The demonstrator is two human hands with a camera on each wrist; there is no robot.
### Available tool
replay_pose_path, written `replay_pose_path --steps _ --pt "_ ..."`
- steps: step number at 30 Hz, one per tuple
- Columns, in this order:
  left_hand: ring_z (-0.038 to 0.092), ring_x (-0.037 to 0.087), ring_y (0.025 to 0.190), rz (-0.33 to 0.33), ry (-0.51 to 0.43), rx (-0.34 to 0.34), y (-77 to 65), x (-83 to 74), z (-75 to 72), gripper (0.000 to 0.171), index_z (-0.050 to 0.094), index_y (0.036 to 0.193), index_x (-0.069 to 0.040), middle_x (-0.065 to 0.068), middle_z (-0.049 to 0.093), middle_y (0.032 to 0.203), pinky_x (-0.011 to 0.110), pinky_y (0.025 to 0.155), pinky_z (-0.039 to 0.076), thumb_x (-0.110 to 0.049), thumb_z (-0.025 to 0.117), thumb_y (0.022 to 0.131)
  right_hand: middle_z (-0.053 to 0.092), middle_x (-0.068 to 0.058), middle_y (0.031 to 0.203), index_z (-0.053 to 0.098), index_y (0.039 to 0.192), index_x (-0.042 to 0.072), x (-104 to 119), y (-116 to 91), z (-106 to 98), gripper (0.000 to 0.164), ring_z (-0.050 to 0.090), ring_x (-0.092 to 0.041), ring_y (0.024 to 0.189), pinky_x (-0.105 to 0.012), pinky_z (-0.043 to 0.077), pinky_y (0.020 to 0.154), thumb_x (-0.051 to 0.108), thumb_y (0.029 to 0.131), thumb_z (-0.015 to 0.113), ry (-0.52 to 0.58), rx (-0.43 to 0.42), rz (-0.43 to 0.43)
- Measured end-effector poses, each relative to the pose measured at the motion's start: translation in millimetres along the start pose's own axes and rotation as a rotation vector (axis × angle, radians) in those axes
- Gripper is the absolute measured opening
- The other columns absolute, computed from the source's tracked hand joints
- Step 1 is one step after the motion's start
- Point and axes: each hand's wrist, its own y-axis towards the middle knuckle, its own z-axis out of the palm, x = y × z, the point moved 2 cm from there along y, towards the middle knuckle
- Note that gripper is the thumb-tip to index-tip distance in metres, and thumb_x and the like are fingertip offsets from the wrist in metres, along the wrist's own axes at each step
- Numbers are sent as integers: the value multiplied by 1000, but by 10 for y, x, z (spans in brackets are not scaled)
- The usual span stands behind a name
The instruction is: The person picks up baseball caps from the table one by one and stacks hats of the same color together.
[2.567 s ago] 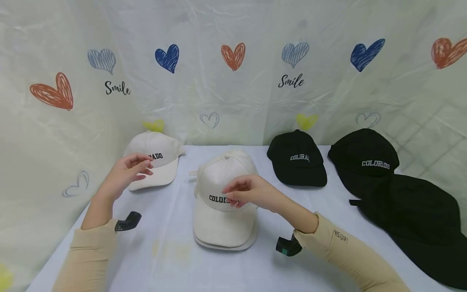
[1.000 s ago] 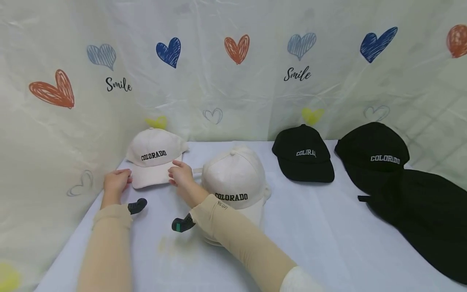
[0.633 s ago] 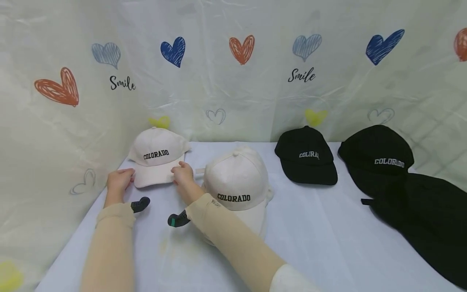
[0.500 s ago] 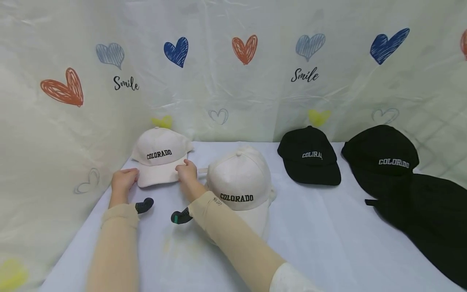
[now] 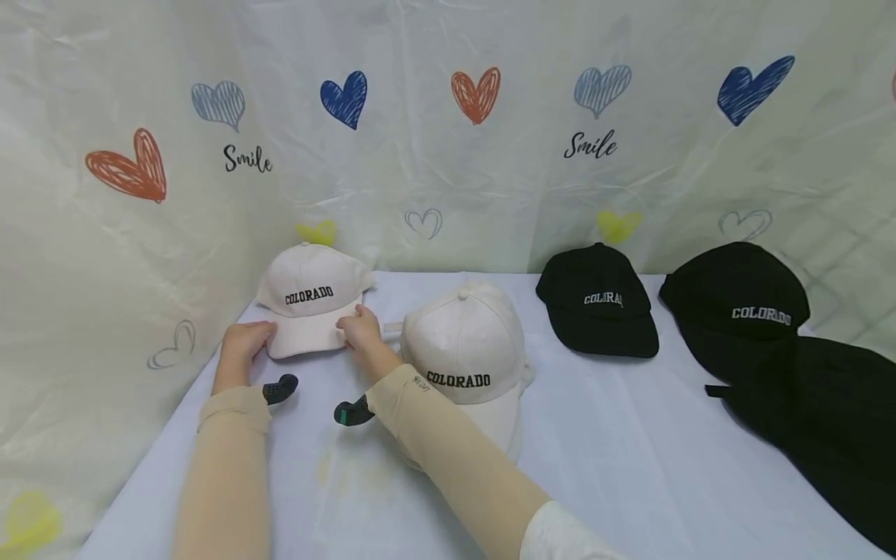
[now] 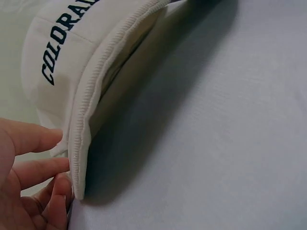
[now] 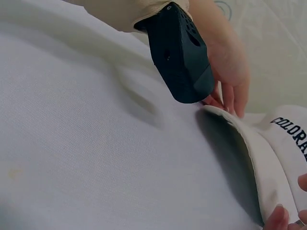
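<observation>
A white baseball cap (image 5: 308, 288) lettered COLORADO sits at the back left of the table, its brim facing the person. My left hand (image 5: 246, 342) holds the left end of that brim; in the left wrist view its fingertips (image 6: 55, 167) meet the brim's edge. At the opposite end my right hand (image 5: 364, 330) grips the brim, thumb and fingers close together at the corner. In the right wrist view the brim (image 7: 254, 143) arches over the cloth with a shadow underneath. More white headwear, a cap (image 5: 462, 334) with the same lettering, lies under and beside my right forearm.
A smaller black cap (image 5: 598, 303) stands at the back, right of the middle. Farther right are a black COLORADO cap (image 5: 735, 292) and another large black cap (image 5: 826, 412) overlapping it. A white curtain (image 5: 420, 179) with hearts hangs behind the white-clothed table (image 5: 616, 467).
Both hands came from the air over the table to the two brim ends of the left white cap, the right one crossing over the middle cap. Lately they have hardly moved; the view shifted slightly.
</observation>
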Motion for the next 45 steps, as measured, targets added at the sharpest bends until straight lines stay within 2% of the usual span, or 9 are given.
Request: replay_pose_path --steps 5,13,17,24,28,33,36,40,45 --pt "49 34 123 31 8 11 15 31 -20 59 45 148 10 28 51 143 43 109 40 -26 53 101 52 -14 149 54 146 1 -5 -4 -17 62 55 -19 93 -22 43 65 -12 86 60 56 -35 -21" --pt "52 5 77 8 -157 -27 89 99 -65 48 53 146 3 -8 59 80 15 64 46 -18 58 103 59 -6 144 66 135 9 -32 -27 -41 73 47 -25 138 -35 44 107 -23 69 60 -51 -152 -102" --pt "53 3 80 -13 -243 -27 117 100 -94 48 53 148 -2 -14 58 78 13 64 46 -19 60 103 59 -10 143 66 134 5 -23 -17 -32 68 48 -26 136 -34 51 100 -24 73 63 36 -133 -115" --pt "54 4 90 -60 -372 -5 106 107 -119 51 50 151 -6 -3 61 115 13 68 48 -16 62 103 58 -11 144 65 135 4 -4 -38 -22 64 51 -25 133 -30 55 92 -24 78 66 96 -116 -80" --pt "54 4 90 -93 -503 1 39 103 -141 50 52 150 -9 -9 62 103 13 69 49 -14 64 102 57 -11 145 64 136 4 38 -123 -27 65 47 -27 137 -28 52 97 -24 78 64 110 -99 -91" --pt "55 4 79 -82 -703 30 -75 49 -207 15 76 104 -18 -13 64 82 14 63 49 -7 67 100 56 -12 144 65 135 4 76 -196 -34 64 42 -30 142 -32 48 104 -25 77 65 134 -89 -125" --pt "55 6 75 -70 -787 80 -125 8 -242 28 73 80 -23 -10 65 82 16 61 49 -5 65 100 58 -12 142 66 134 5 93 -222 -51 66 42 -30 142 -35 48 104 -25 75 68 161 -91 -144" --pt "55 7 75 -54 -851 156 -178 -21 -291 28 75 82 -22 -8 65 83 16 61 49 -5 64 101 59 -10 141 66 133 5 133 -271 -72 66 50 -29 133 -34 51 100 -25 74 69 181 -83 -164" --pt "57 8 71 -27 -907 244 -216 -35 -342 28 78 82 -20 -5 66 82 16 60 51 -3 65 100 60 -6 140 65 134 5 192 -349 -102 66 63 -19 98 -29 55 82 -25 75 69 192 -58 -187"
